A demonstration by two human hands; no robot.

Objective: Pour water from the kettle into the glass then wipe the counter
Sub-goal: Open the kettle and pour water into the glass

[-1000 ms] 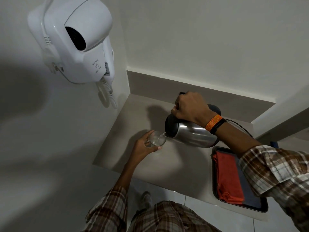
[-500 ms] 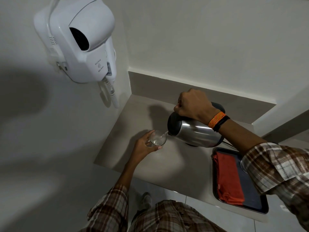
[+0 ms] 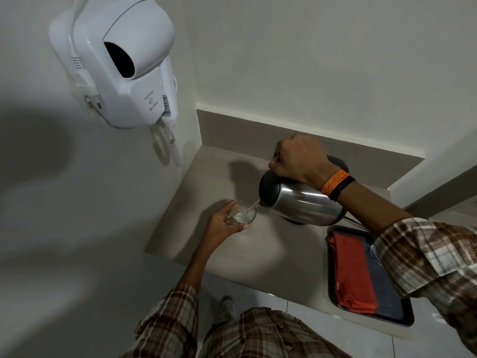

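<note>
Right hand (image 3: 299,158) clamped on the tipped steel kettle (image 3: 299,205), left hand (image 3: 222,226) wrapped round the glass (image 3: 242,216) on the counter (image 3: 206,177) so the stream lands inside.

A single head-worn wide-angle view looks steeply down from above onto the counter (image 3: 232,257) corner, close to the wall. The right hand (image 3: 299,158) gripping the kettle (image 3: 299,202) sits just right of centre; the tray (image 3: 410,316) lies below-right of that grip.
</note>
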